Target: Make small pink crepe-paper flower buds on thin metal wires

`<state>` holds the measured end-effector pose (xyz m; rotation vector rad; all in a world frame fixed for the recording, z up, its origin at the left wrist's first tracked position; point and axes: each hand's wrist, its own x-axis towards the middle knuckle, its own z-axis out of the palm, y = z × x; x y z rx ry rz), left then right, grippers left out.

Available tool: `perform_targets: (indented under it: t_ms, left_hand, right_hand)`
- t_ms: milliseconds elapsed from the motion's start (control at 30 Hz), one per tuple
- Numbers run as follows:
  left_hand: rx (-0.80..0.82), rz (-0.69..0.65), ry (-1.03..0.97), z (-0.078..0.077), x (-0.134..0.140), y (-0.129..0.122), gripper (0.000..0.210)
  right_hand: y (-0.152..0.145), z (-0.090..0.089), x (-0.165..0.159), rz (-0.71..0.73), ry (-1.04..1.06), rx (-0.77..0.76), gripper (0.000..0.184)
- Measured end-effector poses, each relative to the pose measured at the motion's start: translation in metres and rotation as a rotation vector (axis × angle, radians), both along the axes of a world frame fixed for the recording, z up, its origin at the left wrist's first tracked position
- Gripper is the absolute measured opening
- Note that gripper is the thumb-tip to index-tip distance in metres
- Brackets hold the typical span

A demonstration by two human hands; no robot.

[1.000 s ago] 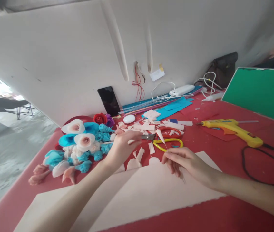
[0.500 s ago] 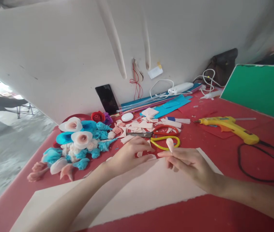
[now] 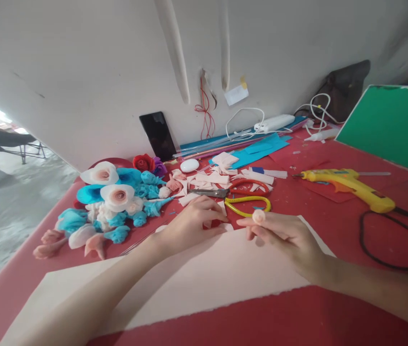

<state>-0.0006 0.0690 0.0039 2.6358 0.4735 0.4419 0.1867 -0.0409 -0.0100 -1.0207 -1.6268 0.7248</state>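
My right hand (image 3: 292, 238) pinches a small pale pink paper rosebud (image 3: 259, 217), its rolled top facing me. Slightly left of it, my left hand (image 3: 193, 221) reaches low over the table with its fingers and thumb apart. Its thumb is by a small pale paper petal (image 3: 228, 227); whether they touch, I cannot tell. Both forearms cross a large pale pink paper sheet (image 3: 189, 283). Just beyond my hands lie scissors (image 3: 247, 211) with one red and one yellow handle loop.
Blue, white and pink paper flowers (image 3: 117, 197) crowd the left side. Pale paper scraps (image 3: 211, 180) and blue strips (image 3: 258, 151) lie behind the scissors. A yellow glue gun (image 3: 351, 187) with a black cord is at right, near a green board (image 3: 387, 129). A phone (image 3: 158, 136) leans on the wall.
The rosebud has been tipped so that its top faces me; before, it stood upright above my right fingers. My left hand has barely moved. The whole view has shifted a little.
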Motion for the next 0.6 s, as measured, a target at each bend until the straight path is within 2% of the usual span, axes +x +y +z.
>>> perform_targets:
  t_ms: [100, 200, 267, 600]
  left_hand:
    - [0.010, -0.008, -0.027, -0.0027, -0.0003, 0.0020, 0.009]
    - [0.006, -0.039, -0.038, -0.0024, 0.0004, 0.0027, 0.008]
    - [-0.001, -0.048, -0.034, -0.0008, 0.0010, 0.0015, 0.008]
    - [-0.020, -0.006, 0.003, 0.0041, 0.0025, -0.0006, 0.008]
  right_hand:
    - [0.0010, 0.0030, -0.0005, -0.067, 0.036, -0.117, 0.020]
    - [0.0028, 0.0053, -0.0002, -0.088, 0.071, -0.211, 0.030]
    - [0.0043, 0.0056, 0.0003, -0.100, 0.100, -0.256, 0.030]
    - [0.0080, 0.0031, 0.0015, -0.122, 0.180, -0.375, 0.029]
